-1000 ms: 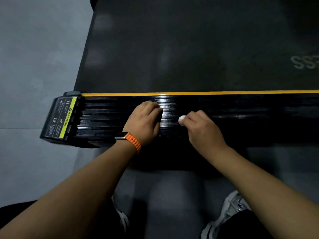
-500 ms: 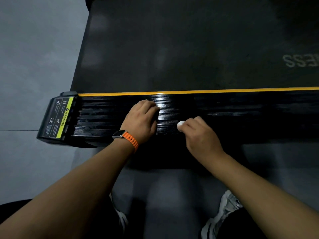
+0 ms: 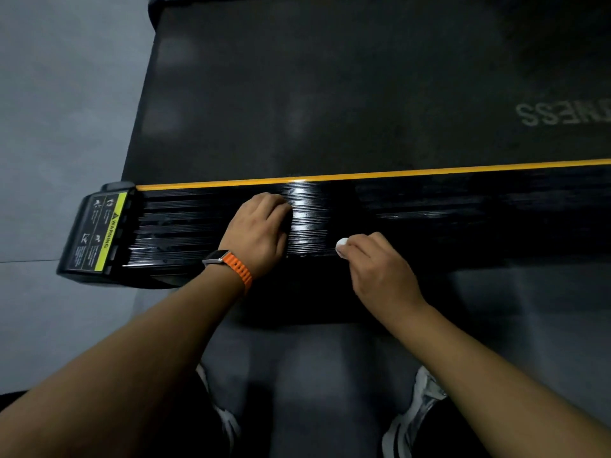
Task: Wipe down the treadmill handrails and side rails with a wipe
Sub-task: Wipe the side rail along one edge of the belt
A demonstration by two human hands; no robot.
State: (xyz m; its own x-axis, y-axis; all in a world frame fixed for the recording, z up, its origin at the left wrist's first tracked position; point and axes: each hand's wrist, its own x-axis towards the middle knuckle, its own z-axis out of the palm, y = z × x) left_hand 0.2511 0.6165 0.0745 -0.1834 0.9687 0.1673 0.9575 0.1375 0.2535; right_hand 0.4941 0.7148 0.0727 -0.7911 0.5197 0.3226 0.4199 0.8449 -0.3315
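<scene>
The treadmill's black ribbed side rail [image 3: 463, 219] runs across the view, with a yellow stripe along its far edge. My right hand [image 3: 380, 269] pinches a small white wad of wipe [image 3: 341, 246] and presses it on the rail near its front edge. My left hand [image 3: 261, 233], with an orange-strapped watch on its wrist, rests on the rail to the left of the wipe. Its fingers are curled under, and nothing shows inside them. A wet gloss lies on the ribs between the two hands.
The dark running belt [image 3: 330, 94] lies beyond the rail, with pale lettering at the right. The rail's end cap with a yellow warning label [image 3: 96, 233] sits at the left. Grey floor surrounds it. My shoes [image 3: 413, 414] show at the bottom.
My right hand has drawn the wipe across the ribs toward the rail's near edge. My left hand has stayed in place on the rail.
</scene>
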